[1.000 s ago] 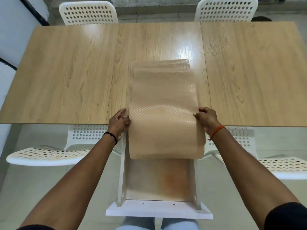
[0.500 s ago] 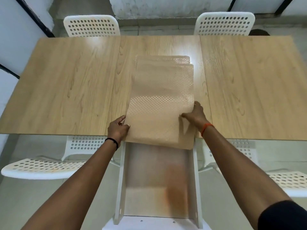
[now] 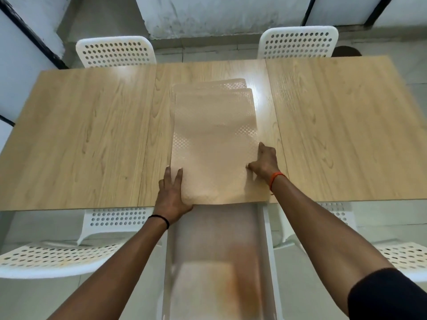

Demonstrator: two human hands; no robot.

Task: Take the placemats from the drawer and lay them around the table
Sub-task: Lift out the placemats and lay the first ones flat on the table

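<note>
Open white drawer (image 3: 269, 239): pulled out below the near edge of the bench, its pale floor bearing an orange-brown stain; contents blurred, not identifiable.

Two white perforated plastic chairs: one at near left (image 3: 46, 259), one at near right (image 3: 402, 257), seats partly under the bench edge.

Left hand (image 3: 172, 195): black band at the wrist; fingers (image 3: 179, 175) straight, lying flat along the near-left corner of the mats, with the thumb tucked at the near edge. Whether the thumb goes under the mats cannot be told.

Right hand (image 3: 264, 161): orange band at the wrist; index finger stretched along the right edge of the mats, thumb pressed on their top surface, other fingers curled at the edge, pinching it.

Stack of beige rectangular textured placemats (image 3: 215, 139): lying lengthwise on the middle panel of the bench, near end level with the bench's near edge, just above the drawer. At the far end the layers are stepped, one mat's edge showing beyond another's.

Light wood-grain rectangular bench (image 3: 92, 135): three panels with two seams.

Two more white perforated chairs at the far side, left (image 3: 115, 51) and right (image 3: 298, 42).
</note>
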